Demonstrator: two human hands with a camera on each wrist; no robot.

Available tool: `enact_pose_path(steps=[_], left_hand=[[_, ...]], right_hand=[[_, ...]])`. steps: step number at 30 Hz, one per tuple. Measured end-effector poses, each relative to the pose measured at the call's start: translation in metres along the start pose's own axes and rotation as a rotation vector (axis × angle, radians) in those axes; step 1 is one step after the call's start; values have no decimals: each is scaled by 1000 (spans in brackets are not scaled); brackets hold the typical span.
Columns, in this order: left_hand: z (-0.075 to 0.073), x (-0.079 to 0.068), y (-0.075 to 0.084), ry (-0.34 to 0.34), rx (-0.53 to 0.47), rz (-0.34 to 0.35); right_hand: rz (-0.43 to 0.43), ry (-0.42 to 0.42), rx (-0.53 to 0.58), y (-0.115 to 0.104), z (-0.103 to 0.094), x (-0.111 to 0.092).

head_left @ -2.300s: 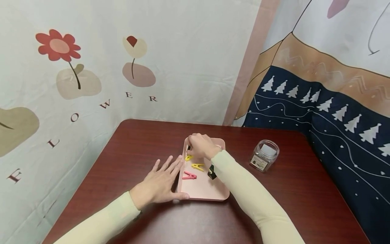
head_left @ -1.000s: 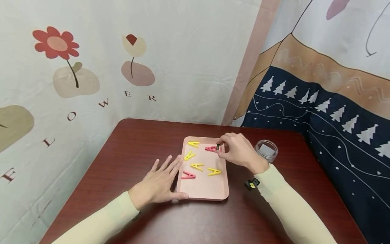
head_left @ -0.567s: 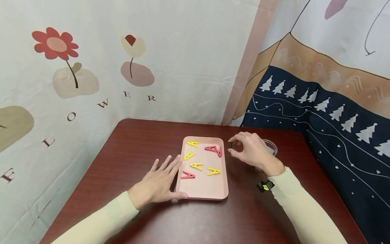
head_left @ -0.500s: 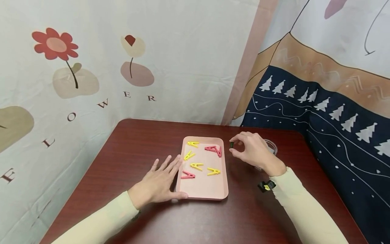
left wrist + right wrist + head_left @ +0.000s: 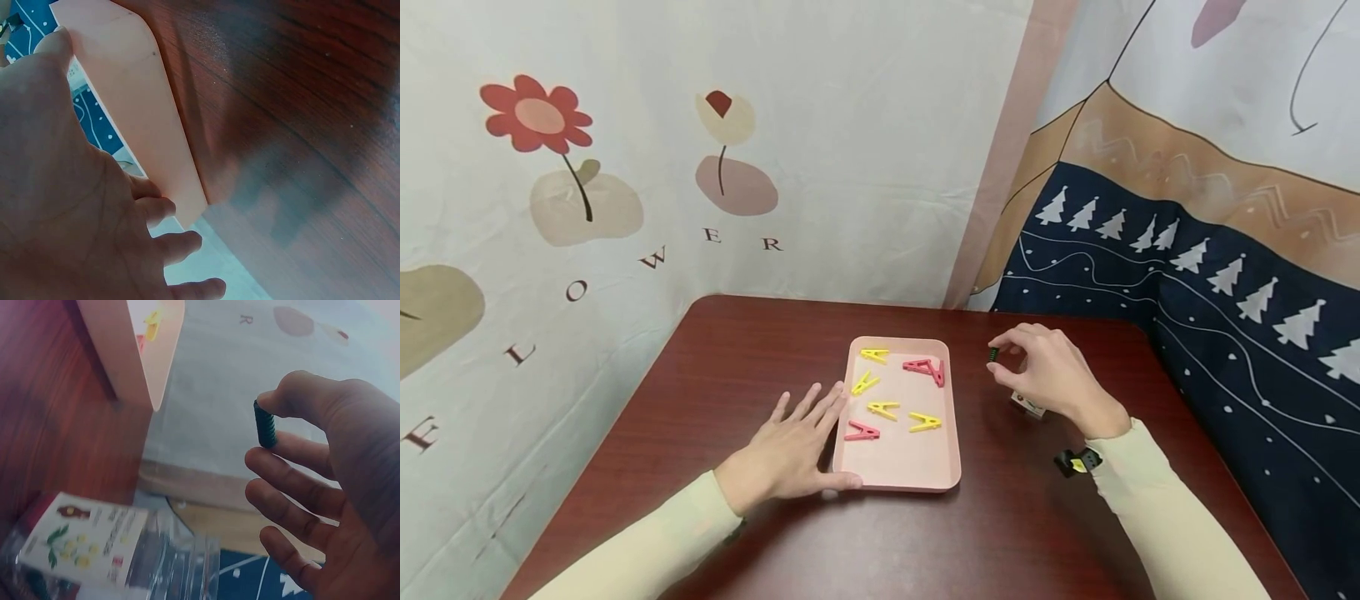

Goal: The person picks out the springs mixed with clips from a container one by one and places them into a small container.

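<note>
My right hand (image 5: 1052, 371) pinches a small dark green coil spring (image 5: 265, 427) between thumb and index finger, its other fingers loosely bent. It is in the air to the right of a pink tray (image 5: 898, 468), in front of a clear jar (image 5: 181, 562) that it mostly hides in the head view. My left hand (image 5: 786, 458) lies with fingers spread at the tray's left side, thumb at the near left corner. Inside the tray are several yellow clothespins (image 5: 926, 422) and three red clothespins (image 5: 862, 431); two red ones touch at the back right.
The jar carries a printed label (image 5: 84, 540), and something dark green shows at its bottom. A dark red wooden table (image 5: 737, 350) bears everything. Patterned cloth (image 5: 865, 150) hangs behind it, and navy cloth with white trees (image 5: 1105, 242) at the right.
My right hand was at the tray's back left; it has moved right with the spring, over the tray's right edge and in front of the jar. The left hand has stayed put.
</note>
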State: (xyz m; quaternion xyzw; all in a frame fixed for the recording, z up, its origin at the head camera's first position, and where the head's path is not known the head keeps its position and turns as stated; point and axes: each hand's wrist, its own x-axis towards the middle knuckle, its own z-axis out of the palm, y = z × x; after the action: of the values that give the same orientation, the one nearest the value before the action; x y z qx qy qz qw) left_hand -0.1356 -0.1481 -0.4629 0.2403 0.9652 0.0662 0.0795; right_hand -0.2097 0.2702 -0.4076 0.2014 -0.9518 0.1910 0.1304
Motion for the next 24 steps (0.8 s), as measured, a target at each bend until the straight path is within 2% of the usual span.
enact_pose_path(steps=[7,17,24], left_hand=[[1,0,0,2,-1,6],[1,1,-1,-2,4,6],[1,2,-1,5,7,5]], right_hand=[[35,61,26,22,-9,-13],[131,131,46,46,-18,-31],[156,117,50,53,-15,-36]])
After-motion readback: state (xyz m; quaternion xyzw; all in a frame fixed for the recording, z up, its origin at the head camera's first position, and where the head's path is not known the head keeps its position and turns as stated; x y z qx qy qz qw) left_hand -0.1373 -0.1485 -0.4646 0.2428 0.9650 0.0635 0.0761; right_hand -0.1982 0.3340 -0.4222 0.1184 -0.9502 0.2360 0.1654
